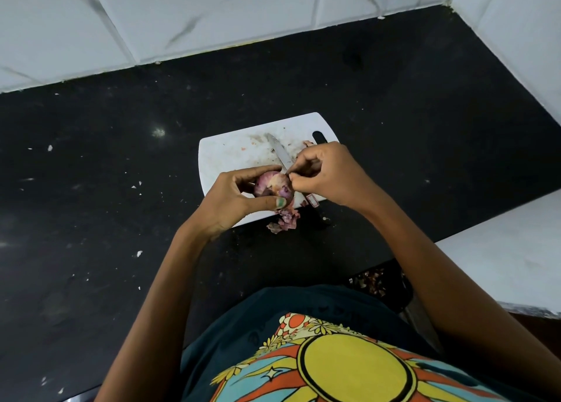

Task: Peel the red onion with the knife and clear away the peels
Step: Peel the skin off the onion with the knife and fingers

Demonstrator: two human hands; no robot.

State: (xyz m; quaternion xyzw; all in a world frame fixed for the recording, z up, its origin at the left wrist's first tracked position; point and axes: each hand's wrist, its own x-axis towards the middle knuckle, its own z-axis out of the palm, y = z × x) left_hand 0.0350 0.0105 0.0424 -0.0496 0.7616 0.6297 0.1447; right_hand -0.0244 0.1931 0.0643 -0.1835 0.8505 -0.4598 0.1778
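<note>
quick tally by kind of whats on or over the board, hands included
hands: 2 (left hand, right hand)
onion: 1
knife: 1
peel pile at the board's near edge: 1
total: 5

White cutting board (pixel 233 152) (stained, handle slot at far right) lies on the black speckled bench (pixel 106 189). White marble-look tiles (pixel 151 22) line the back wall; pale crumbs dot the bench.
</note>
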